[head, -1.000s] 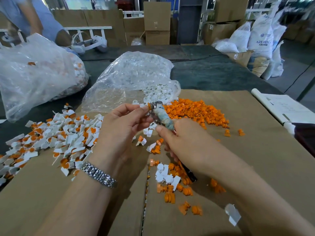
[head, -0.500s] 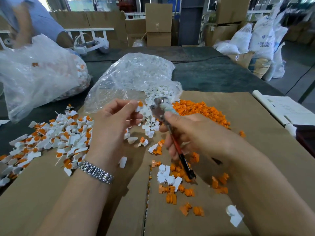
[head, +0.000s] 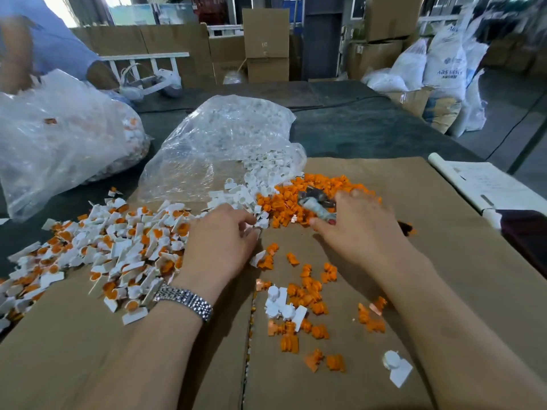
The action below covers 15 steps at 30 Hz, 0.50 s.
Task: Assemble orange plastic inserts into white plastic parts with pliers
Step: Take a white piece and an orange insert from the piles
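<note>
Head view. We look down on a cardboard sheet (head: pixel 370 202) laid over a dark table. At centre left, the left hand (head: pixel 220 244) lies palm down with its fingertips at the loose white plastic parts (head: pixel 251 193) spilling from the clear bag (head: pixel 225 143) in the upper centre. The fingers are curled at the tips, and we judge they pinch a small white piece, though it is too hidden to be sure. A metal watch (head: pixel 185 300) sits on that wrist.

At centre right, the right hand (head: pixel 358 229) grips the pliers (head: pixel 316 204), fingers wrapped round the taped handle. The tool's long axis runs from the palm toward the upper left of the frame, its metal head resting over the heap of orange plastic inserts (head: pixel 299 192). The inserts thus lie directly under and beyond the pliers' nose, so the right hand is the nearer one to them; the white parts lie just ahead of the left hand. We judge the coming move to be a pick-up of one piece by each side.

Finished pieces, white with orange showing, form the pile (head: pixel 97 247) at left. Scattered inserts and white parts lie at lower centre.

Writing: a white sack (head: pixel 447 60) in the upper right reads "ABS RESIN", with a smaller unreadable line below. The papers (head: pixel 488 184) at right carry print too small to read.
</note>
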Each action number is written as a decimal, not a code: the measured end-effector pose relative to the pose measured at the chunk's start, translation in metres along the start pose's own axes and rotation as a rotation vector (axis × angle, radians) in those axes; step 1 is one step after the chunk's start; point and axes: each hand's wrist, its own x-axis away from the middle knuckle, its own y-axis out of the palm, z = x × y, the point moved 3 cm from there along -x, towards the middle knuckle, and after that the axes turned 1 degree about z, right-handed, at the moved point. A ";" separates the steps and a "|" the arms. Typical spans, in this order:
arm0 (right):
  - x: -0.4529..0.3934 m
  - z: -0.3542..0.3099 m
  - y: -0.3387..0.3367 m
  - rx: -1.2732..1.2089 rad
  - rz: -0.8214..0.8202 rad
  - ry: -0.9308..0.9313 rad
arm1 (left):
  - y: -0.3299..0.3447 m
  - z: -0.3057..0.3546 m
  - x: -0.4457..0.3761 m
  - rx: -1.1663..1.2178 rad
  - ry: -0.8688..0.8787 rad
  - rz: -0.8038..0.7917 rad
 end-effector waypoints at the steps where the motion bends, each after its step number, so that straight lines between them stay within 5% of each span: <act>1: 0.000 -0.002 0.003 0.025 0.000 -0.011 | 0.002 0.000 -0.001 -0.020 0.003 -0.010; 9: 0.003 -0.015 0.012 0.033 0.024 -0.112 | -0.002 -0.006 -0.005 0.243 -0.043 0.170; 12: 0.004 -0.030 0.005 -0.084 0.089 -0.313 | -0.008 -0.009 -0.005 0.523 -0.135 0.195; 15: 0.011 -0.049 0.008 -0.194 -0.035 -0.533 | -0.009 -0.009 -0.003 0.740 -0.212 0.176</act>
